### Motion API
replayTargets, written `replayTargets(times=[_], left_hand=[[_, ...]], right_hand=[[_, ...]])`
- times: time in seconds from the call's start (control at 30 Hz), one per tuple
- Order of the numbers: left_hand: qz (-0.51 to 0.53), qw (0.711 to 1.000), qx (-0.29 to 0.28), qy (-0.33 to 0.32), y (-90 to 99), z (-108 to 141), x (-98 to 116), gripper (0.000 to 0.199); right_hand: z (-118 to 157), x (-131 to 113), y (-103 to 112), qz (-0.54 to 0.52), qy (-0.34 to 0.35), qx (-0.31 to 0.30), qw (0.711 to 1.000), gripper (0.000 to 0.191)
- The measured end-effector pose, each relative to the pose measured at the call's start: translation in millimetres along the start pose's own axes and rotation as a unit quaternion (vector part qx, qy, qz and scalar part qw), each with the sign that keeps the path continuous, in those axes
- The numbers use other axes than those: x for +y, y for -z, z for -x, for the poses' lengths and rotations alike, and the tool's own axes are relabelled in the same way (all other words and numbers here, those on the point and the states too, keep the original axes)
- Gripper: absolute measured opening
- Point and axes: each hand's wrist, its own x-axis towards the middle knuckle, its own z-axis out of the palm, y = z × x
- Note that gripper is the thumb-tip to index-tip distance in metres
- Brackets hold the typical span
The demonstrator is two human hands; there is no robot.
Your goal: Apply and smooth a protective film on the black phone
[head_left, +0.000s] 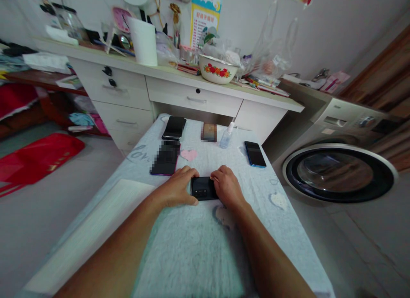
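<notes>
I have the left hand [181,188] closed around the left end of a dark phone [204,188], its thumb at the near corner and its fingers at the far one. The right hand [226,185] is curled over the other end, fingertips at the far edge; from my camera its thumb is hidden. So the dark phone sits between my two hands, back facing up, its camera block nearer the left hand. I can't tell whether it rests on the cloth-covered tabletop [195,259] or is slightly raised.

Just beyond the left hand I see a red-edged phone [169,158], partly pixelated, and past it a black item [174,127]. To the right of the red-edged phone, ahead of the gap between my hands, a pink heart [188,155] shows on the cloth. Farther out are a small brown item [209,132], too pixelated for me to identify, and a clear spray bottle [226,138] to its right. Ahead and right of the right hand, well apart from it, lies a blue-edged phone [255,154]. Out beyond everything on the tabletop, I see a flowered bowl [218,69] on a white cabinet [173,91]; a washing machine [336,114] stands well to the right.
</notes>
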Motion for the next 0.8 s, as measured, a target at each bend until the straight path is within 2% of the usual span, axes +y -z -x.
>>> replayTargets(times=[0.23,0.43,0.57,0.8], left_hand=[[0.000,1.000,-0.004,0.005,0.4,0.1,0.2,0.059],[-0.001,1.000,-0.005,0.018,1.2,0.1,3.1,0.056],[-0.002,1.000,-0.010,0.025,2.0,0.7,5.3,0.056],[-0.005,1.000,-0.001,0.021,-0.7,-0.6,2.5,0.056]], right_hand=[[-3.2,-3.3,-5.9,-0.004,0.045,0.006,0.999,0.025],[-3.1,10.7,4.3,0.023,-0.006,-0.009,1.000,0.026],[-1.5,18.8,5.8,0.035,-0.020,0.005,0.999,0.027],[-5.5,3.7,-0.8,0.047,0.000,-0.006,0.999,0.026]])
